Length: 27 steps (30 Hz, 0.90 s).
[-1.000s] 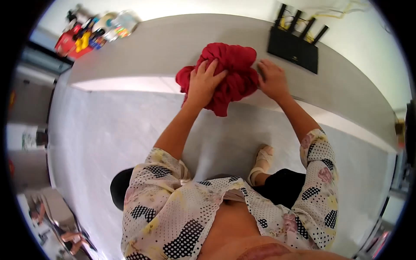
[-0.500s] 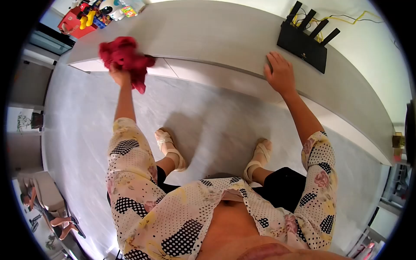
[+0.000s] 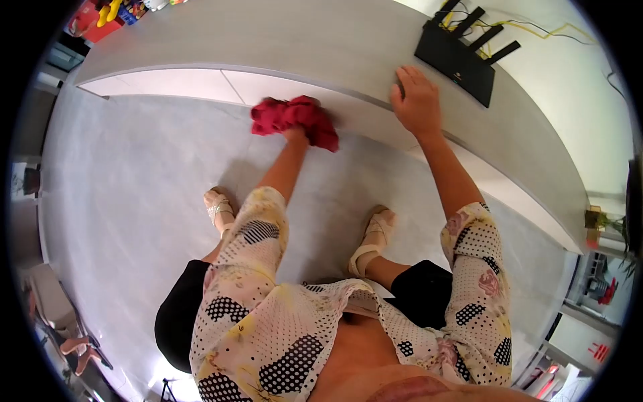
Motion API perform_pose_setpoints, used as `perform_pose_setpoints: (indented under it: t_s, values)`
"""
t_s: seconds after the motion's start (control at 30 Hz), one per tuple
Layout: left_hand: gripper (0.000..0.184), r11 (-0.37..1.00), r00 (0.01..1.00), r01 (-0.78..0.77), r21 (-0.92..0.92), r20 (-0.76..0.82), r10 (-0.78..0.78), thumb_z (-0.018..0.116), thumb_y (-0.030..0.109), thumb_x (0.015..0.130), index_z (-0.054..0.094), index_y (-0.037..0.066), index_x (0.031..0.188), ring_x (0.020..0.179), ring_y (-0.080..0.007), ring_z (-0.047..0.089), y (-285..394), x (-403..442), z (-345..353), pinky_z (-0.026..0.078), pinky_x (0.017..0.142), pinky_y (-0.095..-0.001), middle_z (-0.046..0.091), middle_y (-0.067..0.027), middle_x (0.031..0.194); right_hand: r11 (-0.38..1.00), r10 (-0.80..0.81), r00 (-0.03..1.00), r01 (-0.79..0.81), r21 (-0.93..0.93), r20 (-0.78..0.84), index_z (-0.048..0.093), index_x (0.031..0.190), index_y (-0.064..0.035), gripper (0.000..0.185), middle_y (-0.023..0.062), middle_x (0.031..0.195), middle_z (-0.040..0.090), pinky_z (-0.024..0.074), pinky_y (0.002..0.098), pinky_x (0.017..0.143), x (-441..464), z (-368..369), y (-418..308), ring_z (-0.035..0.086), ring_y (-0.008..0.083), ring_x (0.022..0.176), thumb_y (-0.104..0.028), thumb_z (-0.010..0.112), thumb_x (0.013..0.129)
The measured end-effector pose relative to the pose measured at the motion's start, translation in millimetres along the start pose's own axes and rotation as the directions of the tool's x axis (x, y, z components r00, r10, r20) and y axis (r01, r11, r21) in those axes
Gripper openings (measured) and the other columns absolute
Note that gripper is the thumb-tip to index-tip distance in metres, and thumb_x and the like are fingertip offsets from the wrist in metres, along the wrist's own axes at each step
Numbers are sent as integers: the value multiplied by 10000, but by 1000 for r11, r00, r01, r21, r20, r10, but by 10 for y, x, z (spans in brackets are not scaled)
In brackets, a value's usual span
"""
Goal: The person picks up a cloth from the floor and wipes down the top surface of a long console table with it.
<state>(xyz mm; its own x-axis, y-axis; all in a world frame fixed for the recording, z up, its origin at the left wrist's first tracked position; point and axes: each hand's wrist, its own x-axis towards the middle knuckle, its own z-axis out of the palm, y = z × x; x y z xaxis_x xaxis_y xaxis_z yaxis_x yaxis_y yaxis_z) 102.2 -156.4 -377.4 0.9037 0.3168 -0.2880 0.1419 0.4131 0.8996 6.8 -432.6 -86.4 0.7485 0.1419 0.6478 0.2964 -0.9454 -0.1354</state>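
Note:
A crumpled dark red cloth (image 3: 298,117) is in my left hand (image 3: 295,136), against the white drawer fronts (image 3: 181,84) below the top of a long grey cabinet (image 3: 281,40). The cloth covers most of that hand's fingers. My right hand (image 3: 416,100) lies on the cabinet top near its front edge, fingers stretched out and nothing in them. Just beyond it stands a black router (image 3: 455,63) with several upright antennas.
Yellow and black cables (image 3: 536,28) run along the wall behind the router. A red bag (image 3: 94,25) and small toys stand at the cabinet's far left. Under me is a grey floor (image 3: 134,154). A seated person (image 3: 77,345) shows at the lower left.
My left hand has moved right and lower with the red cloth, from the cabinet's left edge to the drawer fronts. The view has shifted slightly; my right hand stays on the top.

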Motion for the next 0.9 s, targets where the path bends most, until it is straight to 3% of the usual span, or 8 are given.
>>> perform_pose_setpoints:
  t_s: [0.17, 0.37, 0.4, 0.47, 0.53, 0.6, 0.73, 0.9]
  values:
    - [453, 793, 798, 562, -234, 404, -447, 563, 348, 932, 456, 139, 1320, 1148, -260, 539, 632, -1679, 851, 499, 900, -433, 527, -80, 1288, 999, 12, 1000, -11, 38, -27, 606, 1080, -27, 323, 150, 1162, 610, 426, 442, 908, -37, 102, 60, 560, 296, 1126, -219, 581, 821]
    - [463, 923, 599, -378, 72, 779, 185, 625, 250, 898, 465, 78, 1297, 1086, -232, 566, 1516, -1837, 687, 500, 886, -385, 548, -97, 1253, 986, -39, 999, 39, 160, -1, 608, 1030, -30, 297, 145, 1151, 606, 432, 433, 903, 74, 171, 58, 550, 306, 1124, -232, 597, 813]
    - [459, 959, 618, -283, 34, 771, 155, 643, 187, 874, 491, 32, 1279, 1072, -199, 561, 1937, -1947, 748, 482, 892, -347, 584, -98, 1217, 971, -79, 996, 68, 231, 38, 608, 1034, -32, 297, 146, 1166, 601, 428, 430, 917, 78, 252, 104, 542, 308, 1139, -238, 598, 819]
    - [419, 670, 444, -737, 83, 808, 388, 633, 114, 852, 523, 2, 1240, 1044, -176, 568, 2482, -1924, 836, 462, 898, -316, 609, -104, 1173, 943, -167, 984, 138, 303, 69, 606, 1050, -39, 301, 148, 1194, 588, 421, 423, 944, 24, 334, 150, 529, 312, 1162, -252, 594, 838]
    - [488, 613, 465, -784, 95, 744, 480, 673, 74, 777, 540, 57, 1245, 1090, -238, 573, 2655, -1746, 903, 455, 935, -357, 594, -136, 1212, 925, -251, 966, 223, 309, 54, 599, 1077, -48, 307, 152, 1221, 574, 414, 416, 968, -89, 351, 197, 519, 314, 1180, -268, 582, 863]
    - [528, -190, 316, -830, 524, 724, 613, 659, 61, 738, 566, 176, 1245, 1120, -313, 555, 2760, -1299, 936, 470, 936, -418, 568, -133, 1261, 970, -197, 963, 165, 177, 185, 580, 1128, -57, 326, 148, 1236, 565, 409, 426, 982, -254, 229, 359, 512, 304, 1188, -294, 541, 907]
    - [450, -418, 433, -725, 547, 835, 341, 636, 96, 727, 617, 253, 1149, 1090, -342, 544, 2648, -771, 1158, 483, 889, -469, 580, -67, 1209, 901, 269, 961, -229, -367, 61, 521, 1242, -70, 420, 112, 1336, 509, 345, 458, 1042, -939, 70, 1324, 463, 281, 1258, -359, 483, 940]
    - [354, -401, 308, -868, 293, 951, 29, 603, 81, 714, 655, 167, 1054, 1026, -333, 577, 2314, -1374, 1794, 480, 877, -449, 621, -58, 1084, 881, 409, 896, -337, -331, 176, 425, 1366, -98, 532, 111, 1432, 408, 267, 438, 1095, -947, -47, 1286, 337, 271, 1361, -410, 456, 936]
